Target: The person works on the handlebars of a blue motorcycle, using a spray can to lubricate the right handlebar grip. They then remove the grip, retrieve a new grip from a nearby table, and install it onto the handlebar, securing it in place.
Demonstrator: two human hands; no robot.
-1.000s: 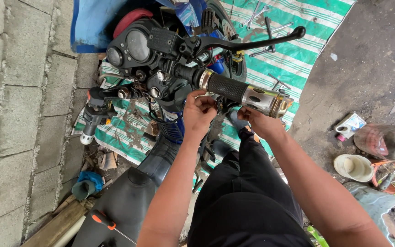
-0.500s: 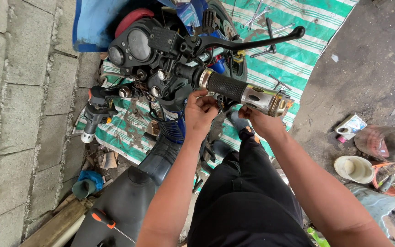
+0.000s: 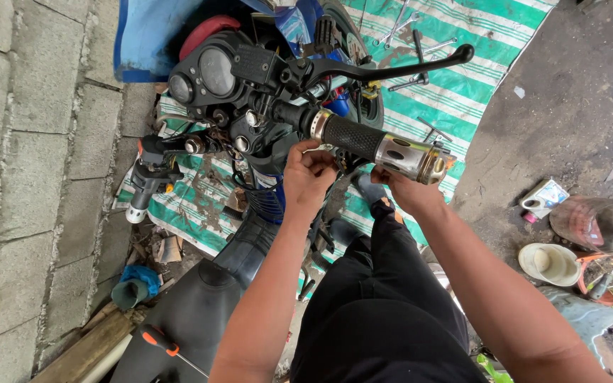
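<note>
A motorcycle's handlebar stands before me, with a black rubber grip point(image 3: 352, 137) ending in a chrome bar end point(image 3: 413, 157) and a black brake lever point(image 3: 391, 67) above it. My left hand point(image 3: 309, 172) is curled just below the inner end of the grip, its fingertips pinched on something small that I cannot make out. My right hand point(image 3: 407, 190) is tucked under the chrome bar end, fingers hidden behind it. The round instrument cluster point(image 3: 203, 74) sits to the left. My dark trouser leg point(image 3: 384, 284) fills the bottom middle.
A green and white striped tarp point(image 3: 462, 78) lies beyond the bike with several wrenches point(image 3: 409, 35) on it. An orange-handled screwdriver point(image 3: 161, 342) rests on the black seat point(image 3: 186, 319). Concrete pavers lie left. A white bowl point(image 3: 549, 262) and clutter sit on the dirt at right.
Both hands stay under the handlebar grip; the left hand has shifted slightly and the view has tilted a little.
</note>
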